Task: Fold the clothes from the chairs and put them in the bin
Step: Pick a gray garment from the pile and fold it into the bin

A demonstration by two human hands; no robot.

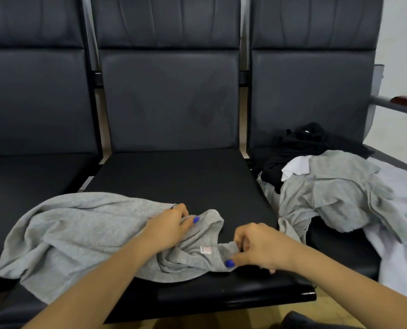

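We see a plain heather-grey garment (79,231) with a small white label (206,250) printed in pink. Our left hand (166,227) and right hand (257,250) both show bright blue nail polish. The chairs (169,103) are dark navy-black, unpatterned, with a faint darker stain on the middle backrest. On the right seat we see a black garment (299,143), a white piece (295,168), another grey garment (340,186) and a pale lilac-white cloth (397,210). The armrest (406,100) is reddish-brown on grey metal; the wall (401,43) is off-white.
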